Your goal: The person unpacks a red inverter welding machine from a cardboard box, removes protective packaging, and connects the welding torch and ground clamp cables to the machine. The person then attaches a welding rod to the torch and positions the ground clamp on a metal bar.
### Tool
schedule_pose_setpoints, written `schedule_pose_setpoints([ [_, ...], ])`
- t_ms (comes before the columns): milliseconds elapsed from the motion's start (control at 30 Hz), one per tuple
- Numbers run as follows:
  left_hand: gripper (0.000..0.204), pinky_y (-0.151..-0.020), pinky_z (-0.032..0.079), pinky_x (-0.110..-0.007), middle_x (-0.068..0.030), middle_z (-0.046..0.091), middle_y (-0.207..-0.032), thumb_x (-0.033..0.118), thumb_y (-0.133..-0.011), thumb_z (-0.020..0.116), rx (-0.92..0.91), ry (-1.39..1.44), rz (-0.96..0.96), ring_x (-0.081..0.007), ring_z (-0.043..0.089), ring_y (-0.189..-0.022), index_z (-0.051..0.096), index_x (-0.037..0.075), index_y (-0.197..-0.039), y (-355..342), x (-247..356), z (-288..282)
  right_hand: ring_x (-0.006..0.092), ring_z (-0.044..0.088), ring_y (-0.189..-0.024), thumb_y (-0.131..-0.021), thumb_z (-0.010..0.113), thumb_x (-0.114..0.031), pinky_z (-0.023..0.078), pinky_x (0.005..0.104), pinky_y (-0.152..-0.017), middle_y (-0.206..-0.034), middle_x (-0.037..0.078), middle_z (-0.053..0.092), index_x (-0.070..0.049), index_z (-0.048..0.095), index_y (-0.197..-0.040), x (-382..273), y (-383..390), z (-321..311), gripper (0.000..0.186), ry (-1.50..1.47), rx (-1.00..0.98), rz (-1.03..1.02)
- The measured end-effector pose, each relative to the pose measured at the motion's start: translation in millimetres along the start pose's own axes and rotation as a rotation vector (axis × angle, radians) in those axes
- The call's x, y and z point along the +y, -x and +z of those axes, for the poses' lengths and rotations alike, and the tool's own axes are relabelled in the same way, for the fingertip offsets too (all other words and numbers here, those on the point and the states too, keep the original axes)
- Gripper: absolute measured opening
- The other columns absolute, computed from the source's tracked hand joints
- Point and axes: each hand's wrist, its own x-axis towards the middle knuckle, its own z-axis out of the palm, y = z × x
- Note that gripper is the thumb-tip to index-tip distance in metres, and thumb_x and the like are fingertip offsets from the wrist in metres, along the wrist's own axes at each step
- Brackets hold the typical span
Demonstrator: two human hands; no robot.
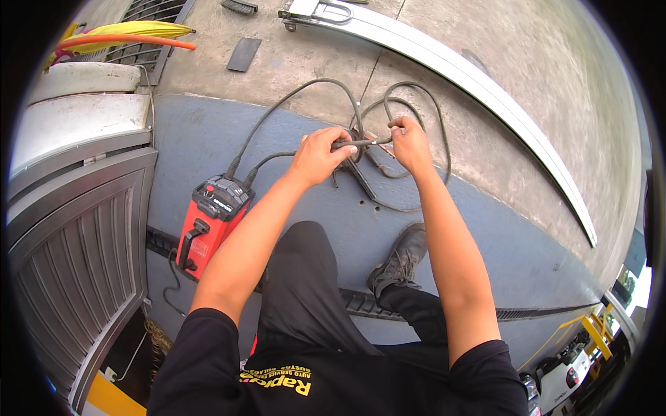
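Note:
My left hand (320, 156) is closed around a dark welding cable (374, 143), and a short stretch of it runs across to my right hand (411, 144), whose fingers pinch the same cable. Loops of it spread over the floor past both hands. Below and between them lies a dark, elongated tool (362, 182), partly covered by cable, so its kind is unclear. A reddish-brown metal piece shows just behind the held stretch. On the left stands a red and black welding machine (211, 225) with two cables plugged into its top end.
A long white metal beam (444, 62) crosses the concrete beyond the cable loops. Farther off lie a dark flat plate (244, 55) and a brush (239, 7). A grey metal gate (83, 270) borders the left side. A drain channel (368, 305) runs near my shoe (402, 256).

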Motion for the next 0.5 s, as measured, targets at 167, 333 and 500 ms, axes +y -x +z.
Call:
schedule_pose_setpoints([
  [167,0.032,-0.072,0.049,-0.037,-0.0115,0.069,-0.085,0.032,-0.090,0.074,0.250,-0.015,-0.110,-0.0210,0.063,-0.078,0.069,0.004,-0.103,-30,0,-24,0.0339,0.061,-0.112,-0.087,0.067,-0.018,0.047,0.0500,-0.095,-0.115,0.017,0.062,-0.004,0.061,-0.116,23,12,8,0.033,0.198,0.107,-0.026],
  [333,0.034,-0.088,0.050,-0.047,-0.0124,0.074,-0.108,0.038,-0.090,0.071,0.214,-0.254,-0.131,-0.0294,0.069,-0.105,0.072,0.012,-0.112,-55,-5,-37,0.0264,0.056,-0.125,-0.083,0.077,-0.034,0.043,0.0512,-0.101,-0.127,0.011,0.060,-0.007,0.053,-0.132,16,34,62,0.061,0.661,-0.020,-0.186],
  [500,0.045,-0.097,0.051,-0.037,-0.0141,0.072,-0.120,0.038,-0.094,0.069,-0.072,-0.118,-0.123,-0.0257,0.067,-0.112,0.067,0.011,-0.130,-63,-2,-42,0.0298,0.066,-0.106,-0.079,0.076,-0.020,0.043,0.0504,-0.097,-0.106,0.010,0.065,-0.008,0.053,-0.120,36,20,71,0.049,0.755,-0.053,-0.176],
])
